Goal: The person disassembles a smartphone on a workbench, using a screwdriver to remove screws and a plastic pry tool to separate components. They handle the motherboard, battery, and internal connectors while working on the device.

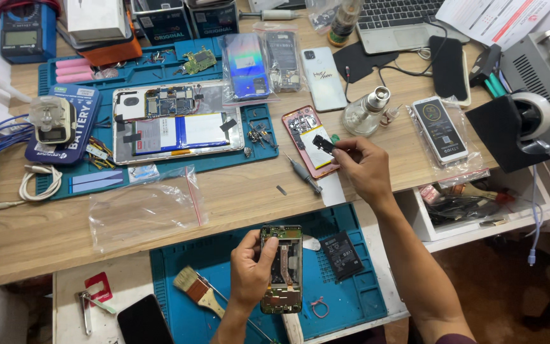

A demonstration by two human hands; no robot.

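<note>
Far left on the wooden tabletop (243,197): a blue meter (27,33), a blue rectangular battery tester (65,124) with white lettering, a coiled white cable (38,185). Next along, on a teal mat (262,143), an opened tablet (178,121) showing a white battery and green boards; below it, an empty clear plastic bag (146,207) with a red seal strip. Near the lower edge, on a second blue mat (358,299), a brush (197,290) just left of the left hand (251,271). Left hand closed around the opened phone (282,267), thumb on its left edge, fingers behind; phone upright, back cover off, green board at top and bottom, copper strip down the middle. Just right of it, lying flat on the mat, a small black battery (342,255). Higher up, two clear sleeves: one with an iridescent blue-purple back cover (247,67), one with a dark phone frame (283,60); beside them a white phone (323,78). Then a pink-framed opened phone (310,140), a screwdriver (304,173) below it. Right hand (364,169) over its lower end, fingers pinched on a small black part (324,145), possibly a flex or cover plate. Far right: a glass bottle (367,111), a bagged phone (439,129) with a lit dial screen.
</note>
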